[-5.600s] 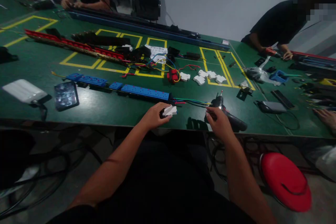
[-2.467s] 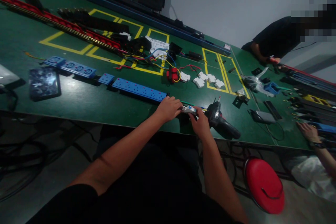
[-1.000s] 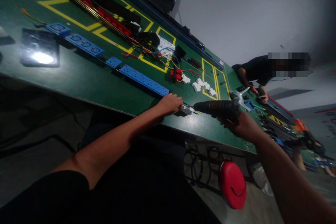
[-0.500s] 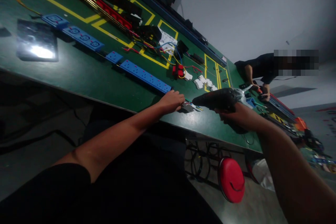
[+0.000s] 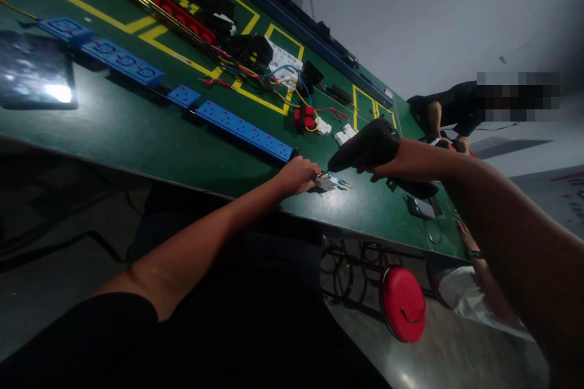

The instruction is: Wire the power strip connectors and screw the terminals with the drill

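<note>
My right hand point(image 5: 395, 161) is wrapped around a black cordless drill point(image 5: 365, 144), its nose directed left and its thin bit reaching the fingertips of my left hand. Closed in a pinch near the table edge, my left hand point(image 5: 298, 175) steadies a small grey-white part with coloured wires point(image 5: 327, 183). Whether the bit touches a screw there is too small to tell. A long blue socket strip point(image 5: 244, 129) ends just behind my left hand. Beyond the drill's nose lie white blocks point(image 5: 345, 134) and a red part point(image 5: 305, 117).
The green table point(image 5: 182, 152) runs diagonally. A dark glossy panel point(image 5: 34, 70) lies at left. Loose wires and a printed paper point(image 5: 285, 61) sit behind. A co-worker point(image 5: 449, 110) works at the far end; another person's hand point(image 5: 468, 240) rests at right. A red stool point(image 5: 404, 304) stands below.
The drill has swung, its nose moving slightly left and down to my left fingertips, and my right wrist has risen. My left hand stays on the small part. Another person's arm has appeared at right.
</note>
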`<action>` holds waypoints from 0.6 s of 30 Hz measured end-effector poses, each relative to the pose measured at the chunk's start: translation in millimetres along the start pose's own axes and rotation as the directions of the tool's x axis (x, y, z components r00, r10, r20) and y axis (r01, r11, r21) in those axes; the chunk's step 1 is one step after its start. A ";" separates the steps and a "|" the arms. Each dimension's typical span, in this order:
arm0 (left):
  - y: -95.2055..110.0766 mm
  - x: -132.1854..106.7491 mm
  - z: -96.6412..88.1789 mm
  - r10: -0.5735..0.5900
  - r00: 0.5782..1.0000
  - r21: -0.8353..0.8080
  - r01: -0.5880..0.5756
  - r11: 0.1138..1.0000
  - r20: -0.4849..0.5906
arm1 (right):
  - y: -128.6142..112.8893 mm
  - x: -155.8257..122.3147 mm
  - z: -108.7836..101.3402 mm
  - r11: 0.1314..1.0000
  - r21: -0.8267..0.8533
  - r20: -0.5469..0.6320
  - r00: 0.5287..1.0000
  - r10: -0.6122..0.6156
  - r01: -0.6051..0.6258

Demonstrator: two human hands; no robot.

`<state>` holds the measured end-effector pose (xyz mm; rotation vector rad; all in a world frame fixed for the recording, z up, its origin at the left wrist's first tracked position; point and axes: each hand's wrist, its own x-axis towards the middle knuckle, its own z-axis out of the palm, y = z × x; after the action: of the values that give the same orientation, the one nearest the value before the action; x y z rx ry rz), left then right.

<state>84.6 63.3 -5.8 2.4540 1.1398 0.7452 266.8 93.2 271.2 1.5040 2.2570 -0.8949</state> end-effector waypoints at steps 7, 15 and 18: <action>-0.6 -0.7 1.5 0.002 1.000 -0.005 -0.002 1.000 0.003 | 3.3 7.7 3.7 0.985 -0.157 -0.007 0.997 0.071 -0.071; 1.7 -0.4 -1.7 -0.007 1.000 0.007 0.007 1.000 0.009 | -5.8 10.9 2.4 0.979 -0.199 0.052 0.997 0.053 -0.042; 2.1 -1.1 -2.4 -0.012 1.000 0.016 0.011 1.000 0.002 | -12.2 10.1 2.5 0.967 -0.247 0.040 0.996 0.080 -0.068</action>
<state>83.9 61.3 -3.2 2.4583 1.1622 0.7328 251.3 95.8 267.8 1.4277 2.1682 -0.5990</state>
